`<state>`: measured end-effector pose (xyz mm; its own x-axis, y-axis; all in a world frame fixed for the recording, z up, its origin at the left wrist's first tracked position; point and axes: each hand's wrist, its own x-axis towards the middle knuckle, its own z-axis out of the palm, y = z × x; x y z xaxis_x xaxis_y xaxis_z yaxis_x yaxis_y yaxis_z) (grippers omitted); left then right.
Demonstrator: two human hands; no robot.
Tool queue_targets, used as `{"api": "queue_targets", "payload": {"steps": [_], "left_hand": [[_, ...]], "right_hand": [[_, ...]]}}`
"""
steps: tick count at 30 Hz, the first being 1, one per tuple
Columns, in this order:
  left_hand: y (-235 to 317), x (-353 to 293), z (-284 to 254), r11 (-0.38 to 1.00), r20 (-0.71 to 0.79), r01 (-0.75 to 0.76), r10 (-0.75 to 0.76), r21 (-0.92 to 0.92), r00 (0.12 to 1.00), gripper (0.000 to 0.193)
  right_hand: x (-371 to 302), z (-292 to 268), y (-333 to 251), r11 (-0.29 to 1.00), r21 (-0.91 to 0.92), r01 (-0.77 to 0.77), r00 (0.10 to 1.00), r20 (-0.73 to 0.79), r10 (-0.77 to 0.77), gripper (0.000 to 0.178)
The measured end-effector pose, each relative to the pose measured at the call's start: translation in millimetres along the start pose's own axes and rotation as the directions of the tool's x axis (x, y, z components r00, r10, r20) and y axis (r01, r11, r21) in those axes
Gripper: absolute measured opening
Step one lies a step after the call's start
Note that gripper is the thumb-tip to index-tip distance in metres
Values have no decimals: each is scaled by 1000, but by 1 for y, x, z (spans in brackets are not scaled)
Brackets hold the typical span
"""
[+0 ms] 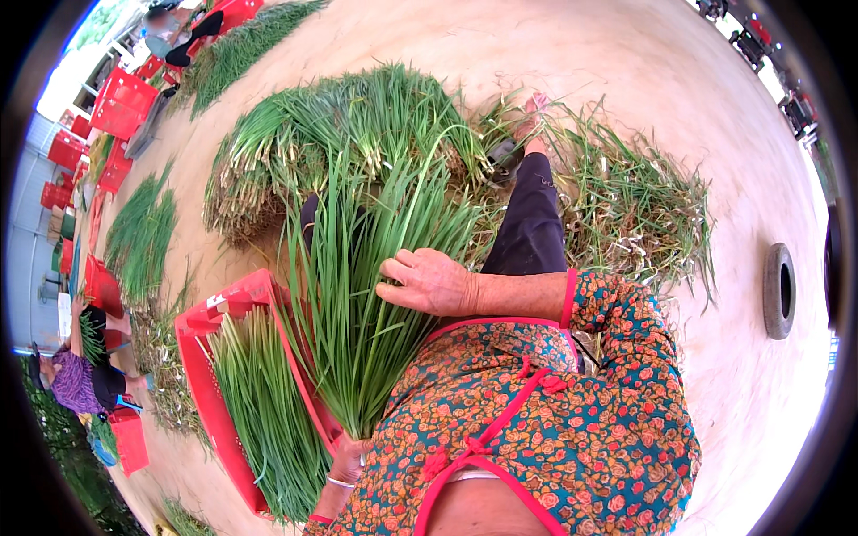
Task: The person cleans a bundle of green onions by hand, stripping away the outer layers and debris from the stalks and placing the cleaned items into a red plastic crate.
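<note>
My left hand point(347, 460) is closed around the base of a bunch of garlic chives point(353, 330), low beside my waist. The long flat leaves fan out upward and away from me. Against the right side of that bunch lies my right hand point(424, 282), its fingers curled in among the leaves. Whatever those fingertips grip is hidden. Just left of the bunch stands a red plastic crate point(198, 375), with trimmed garlic chives point(268, 411) laid lengthwise inside, pale ends toward the far side.
Ahead lies a big heap of garlic chives point(357, 116), roots on. Loose trimmings point(635, 205) cover the floor around my outstretched right leg point(529, 223). A tyre point(779, 291) sits at far right. Left, a co-worker point(76, 380) sits near more piles point(143, 237) and red crates point(123, 103).
</note>
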<state>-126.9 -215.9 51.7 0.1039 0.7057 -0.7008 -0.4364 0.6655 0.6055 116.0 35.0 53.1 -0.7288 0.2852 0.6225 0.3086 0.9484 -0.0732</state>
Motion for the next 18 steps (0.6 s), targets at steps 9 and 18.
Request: {"api": "queue_targets", "payload": {"steps": [9,18], "left_hand": [[-7,-1,-7,1000,6,-9,9,13,1000,70],[-11,6,-6,998,34,-58,58,-16,998,70]], "right_hand": [[-22,-36,25,979,-184,91,977,209,-51,23],[-19,-89,-5,816,467,-341,936,90,340,6]]}}
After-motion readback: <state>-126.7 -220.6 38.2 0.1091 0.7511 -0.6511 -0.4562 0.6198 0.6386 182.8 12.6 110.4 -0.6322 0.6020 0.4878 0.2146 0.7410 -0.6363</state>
